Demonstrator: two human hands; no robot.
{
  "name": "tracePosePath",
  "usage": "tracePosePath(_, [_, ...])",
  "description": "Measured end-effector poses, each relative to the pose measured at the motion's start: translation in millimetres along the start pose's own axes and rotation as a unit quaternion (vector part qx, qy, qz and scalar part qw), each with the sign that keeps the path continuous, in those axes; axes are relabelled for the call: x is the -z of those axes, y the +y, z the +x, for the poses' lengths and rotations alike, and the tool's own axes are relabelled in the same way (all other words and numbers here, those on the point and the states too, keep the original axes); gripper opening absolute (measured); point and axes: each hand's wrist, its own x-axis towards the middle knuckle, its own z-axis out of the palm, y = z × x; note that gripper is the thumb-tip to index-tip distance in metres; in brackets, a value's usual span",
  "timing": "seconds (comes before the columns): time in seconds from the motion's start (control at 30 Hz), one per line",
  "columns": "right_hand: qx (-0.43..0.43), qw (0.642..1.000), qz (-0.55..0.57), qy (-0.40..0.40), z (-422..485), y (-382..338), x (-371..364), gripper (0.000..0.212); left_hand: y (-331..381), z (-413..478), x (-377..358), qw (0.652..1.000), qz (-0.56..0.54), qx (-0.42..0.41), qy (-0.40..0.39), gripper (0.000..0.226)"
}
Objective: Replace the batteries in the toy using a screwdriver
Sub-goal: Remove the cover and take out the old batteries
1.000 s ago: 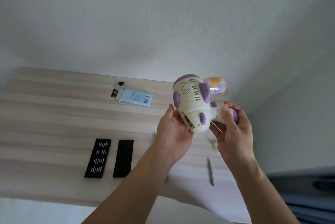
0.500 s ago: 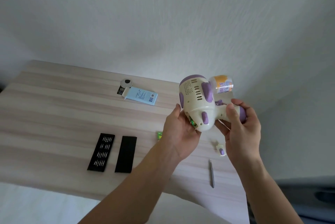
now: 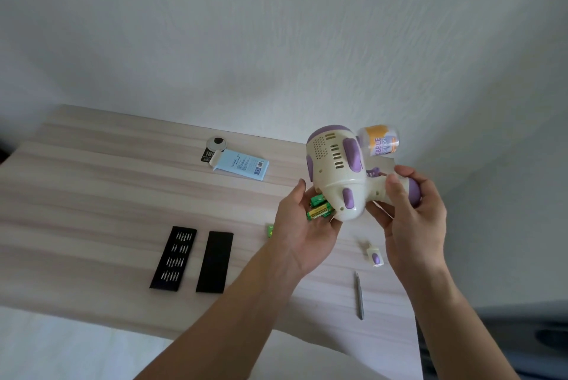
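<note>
My right hand point(image 3: 412, 210) has its fingers point(image 3: 396, 192) curled around the purple-tipped handle of the toy point(image 3: 338, 173), thumb on the near side, gripping it firmly. My left hand point(image 3: 302, 226) lies palm up under the toy's base, fingers loosely cupped and a little spread; green batteries point(image 3: 319, 209) rest in that palm, touching the toy's underside, and I cannot tell whether they are partly inside the compartment or fully out. The toy is a cream and purple bubble gun, held above the table point(image 3: 92, 180), tilted with its vented side toward me and a small orange-labelled bottle point(image 3: 381, 141) at its far end. On the table below: another green battery point(image 3: 270, 230) just left of my left wrist, a small cream and purple cover piece point(image 3: 375, 256) near my right wrist, and the grey screwdriver point(image 3: 359, 295) lying nearer the front edge. Farther left sit a black bit tray point(image 3: 173, 256) and a black lid point(image 3: 215, 261) side by side. A blue box point(image 3: 242, 164) lies near the far edge.
</note>
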Motion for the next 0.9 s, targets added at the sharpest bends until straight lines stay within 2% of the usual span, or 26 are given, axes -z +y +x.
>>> tracePosePath(0.2, [0.025, 1.0, 0.01, 0.004, 2, -11, 0, 0.013, 4, -1, -1, 0.999, -0.031, -0.008, -0.007, 0.041])
tracePosePath(0.43, [0.008, 0.999, 0.037, 0.021, 4, -5, 1, 0.015, 3, -4, 4, 1.0, -0.024, 0.0, 0.014, 0.038])
tracePosePath(0.67, [-0.019, 0.995, 0.097, -0.004, 3, -4, 3, 0.015, 3, 1, 10, 0.998, -0.05, -0.005, 0.048, 0.033])
tracePosePath(0.8, [-0.027, 0.998, 0.051, 0.001, 0, 6, 2, 0.016, 3, 5, 15, 0.997, -0.053, -0.007, 0.057, 0.03])
tracePosePath(0.9, [-0.046, 0.997, 0.064, -0.005, -2, 11, 1, 0.013, 3, 8, 21, 0.997, -0.056, -0.006, 0.056, 0.027])
